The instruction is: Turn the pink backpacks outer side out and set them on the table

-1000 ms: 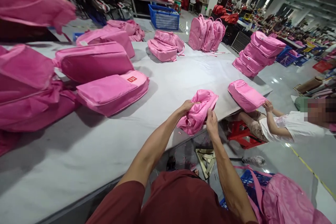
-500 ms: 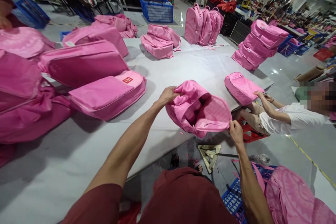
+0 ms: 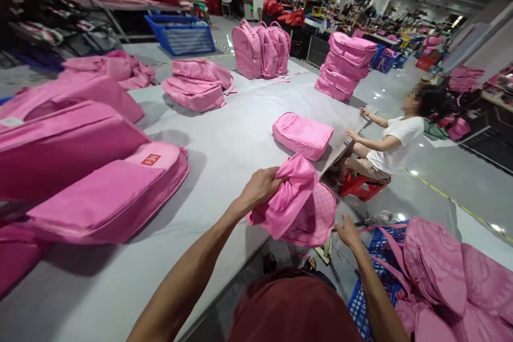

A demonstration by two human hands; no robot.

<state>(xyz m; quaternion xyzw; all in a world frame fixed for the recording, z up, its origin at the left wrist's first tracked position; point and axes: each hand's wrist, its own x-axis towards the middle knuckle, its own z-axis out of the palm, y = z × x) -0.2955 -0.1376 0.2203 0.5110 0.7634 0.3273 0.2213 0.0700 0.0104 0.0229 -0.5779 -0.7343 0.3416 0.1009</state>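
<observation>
A limp pink backpack (image 3: pixel 294 206) hangs over the near table edge, its checked inner panel showing at the lower right. Bunched pink cloth at its upper left is gripped by my left hand (image 3: pixel 262 188). Just beyond the bag's right edge is my right hand (image 3: pixel 348 232), its thumb and fingers apart and apparently off the cloth. Behind the held bag, a boxy pink bag (image 3: pixel 303 135) lies flat on the white table (image 3: pixel 224 144).
A person in a white shirt (image 3: pixel 395 141) sits at the table's right side on a red stool (image 3: pixel 363 186). Stacked pink bags (image 3: pixel 344 67) and upright backpacks (image 3: pixel 260 51) stand farther back. Large pink bags (image 3: pixel 108 192) lie left. A blue crate (image 3: pixel 358 299) with backpacks stands lower right.
My right hand has come off the bag's right edge and moved lower. My left hand has gathered the cloth, and the opening has folded over. The seated person's hands have left the boxy bag.
</observation>
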